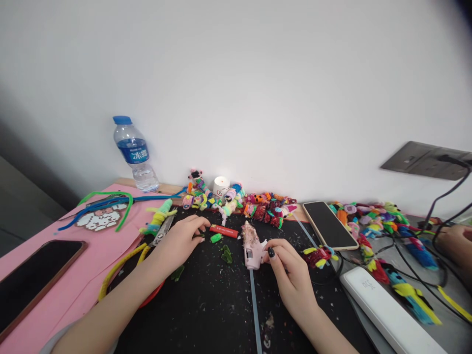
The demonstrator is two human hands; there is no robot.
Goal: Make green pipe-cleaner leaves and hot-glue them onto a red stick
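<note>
My right hand (291,270) pinches the side of a pale pink hot glue gun (251,251) between thumb and fingers. The gun lies on a black mat (206,305), its brown-stained nozzle end pointing toward the wall. A long translucent glue stick (255,312) runs out of its back toward me. Resting at the mat's upper left, my left hand (182,243) has its thumb and fingers apart, close to the left end of a red lighter (223,231). Beside the lighter are a bright green piece (216,238) and a dark green fuzzy piece (226,254).
Scissors (164,230), yellow pipe cleaners (120,265) and a dark phone (35,275) are at left. A water bottle (134,155) and colourful pipe-cleaner figures (263,209) line the wall. Right are another phone (330,225), a white box (391,309), cables and another person's hand (455,248).
</note>
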